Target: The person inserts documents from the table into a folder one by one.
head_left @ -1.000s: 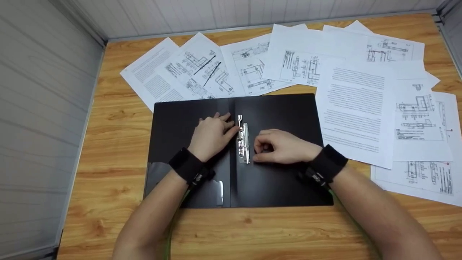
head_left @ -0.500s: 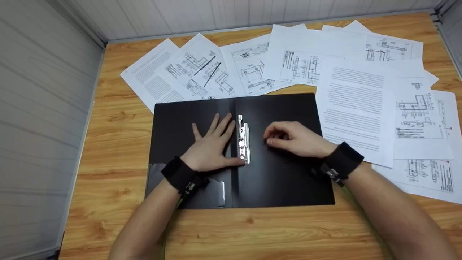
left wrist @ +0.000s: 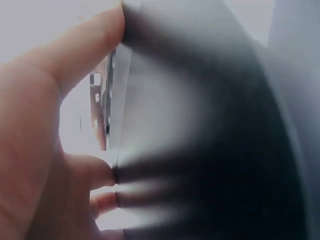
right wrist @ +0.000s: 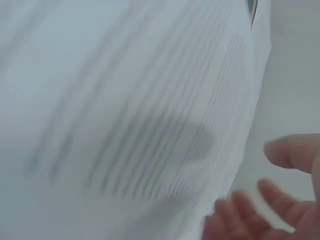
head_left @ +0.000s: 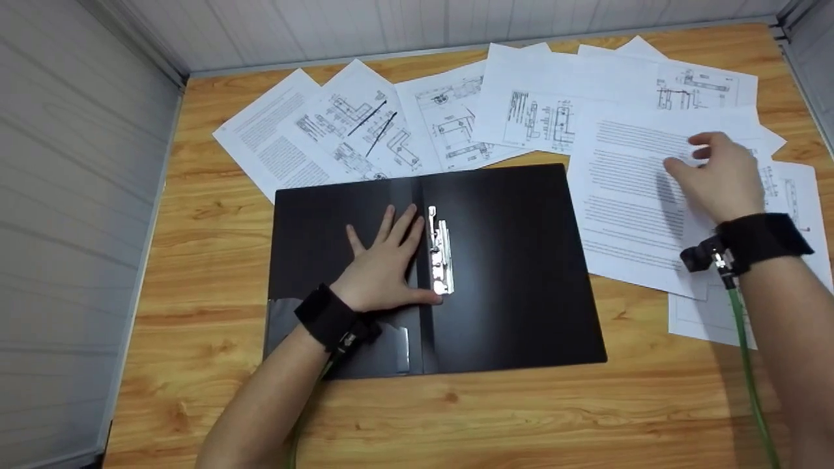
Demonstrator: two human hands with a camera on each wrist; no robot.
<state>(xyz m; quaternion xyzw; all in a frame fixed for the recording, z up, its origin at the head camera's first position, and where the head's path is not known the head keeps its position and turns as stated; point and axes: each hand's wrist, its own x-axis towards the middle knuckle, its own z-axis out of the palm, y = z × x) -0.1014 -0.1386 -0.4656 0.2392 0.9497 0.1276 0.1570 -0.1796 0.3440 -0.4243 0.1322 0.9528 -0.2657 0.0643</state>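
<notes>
A black folder lies spread flat on the table, with a shiny metal paper clip mechanism beside its spine. My left hand rests on the left cover, fingers spread, its thumb at the lower end of the clip mechanism. In the left wrist view the thumb and fingertips touch the dark plastic. Over a sheet of printed text right of the folder is my right hand, thumb and fingers apart, holding nothing. The right wrist view shows the hand above the paper, its shadow falling on the lines.
Sheets with technical drawings fan out behind the folder, overlapping, and continue around to the right. A clear pocket sits at the left cover's lower part. Grey panels border the wooden table.
My right hand has gone from over the folder up and right to the text sheet, its fingers uncurling. My left hand first slid down and spread out, then stayed put.
</notes>
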